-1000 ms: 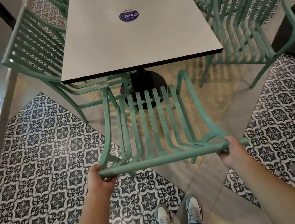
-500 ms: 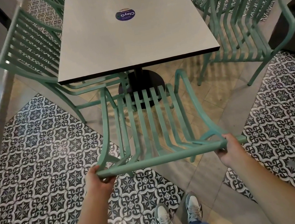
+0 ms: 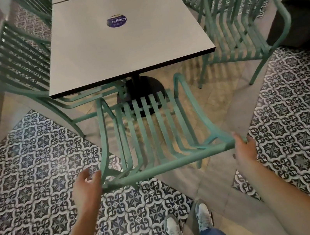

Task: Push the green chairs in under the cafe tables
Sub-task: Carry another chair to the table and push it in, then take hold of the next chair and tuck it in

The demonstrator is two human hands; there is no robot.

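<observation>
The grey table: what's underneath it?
Under the grey table show a black pedestal base and the left green chair's seat rails. The pedestal's top is hidden.

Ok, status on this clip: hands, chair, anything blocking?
Left hand open, off the rail. Right hand open at green slatted metal chair. Seat short of grey square table; path clear.

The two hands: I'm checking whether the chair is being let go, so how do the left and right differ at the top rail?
The left hand is open, fingers spread beside the rail end of the green chair; the right hand lies against the other end, fingers fairly straight. The left looks clear of the rail; the right touches it. Neither wraps the rail.
</observation>
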